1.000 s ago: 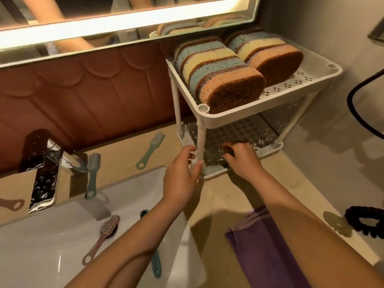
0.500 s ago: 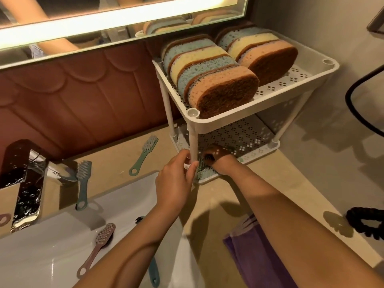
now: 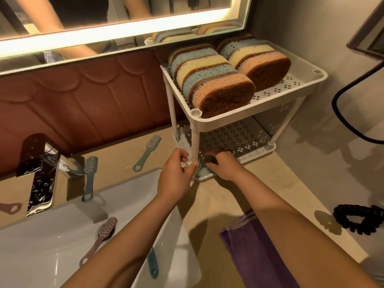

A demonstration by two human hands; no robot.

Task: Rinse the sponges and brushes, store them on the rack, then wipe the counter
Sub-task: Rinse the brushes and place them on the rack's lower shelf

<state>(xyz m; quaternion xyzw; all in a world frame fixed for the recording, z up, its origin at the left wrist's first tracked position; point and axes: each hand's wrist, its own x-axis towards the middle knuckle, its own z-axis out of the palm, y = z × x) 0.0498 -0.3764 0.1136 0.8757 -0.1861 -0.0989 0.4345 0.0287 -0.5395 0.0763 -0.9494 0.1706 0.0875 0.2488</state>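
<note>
**Brush storage, lower tier.** Within the last second the right hand (image 3: 223, 165) reached slightly deeper onto the lower shelf (image 3: 245, 138) of the rack (image 3: 270, 106). Its fingers were curled over a teal brush (image 3: 202, 168) lying just left of its knuckles. The left hand (image 3: 176, 173) remained curled round the front leg (image 3: 194, 142). The sponges (image 3: 216, 88) sat above both hands. This brush was probably nearly stored, while the loose brushes (image 3: 146, 153) left of the hands remained.

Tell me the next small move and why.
Probably release the brush and withdraw the right hand: its bristles already rest on the lower shelf, while the left hand grips the rack leg. More brushes wait in the sink.
</note>
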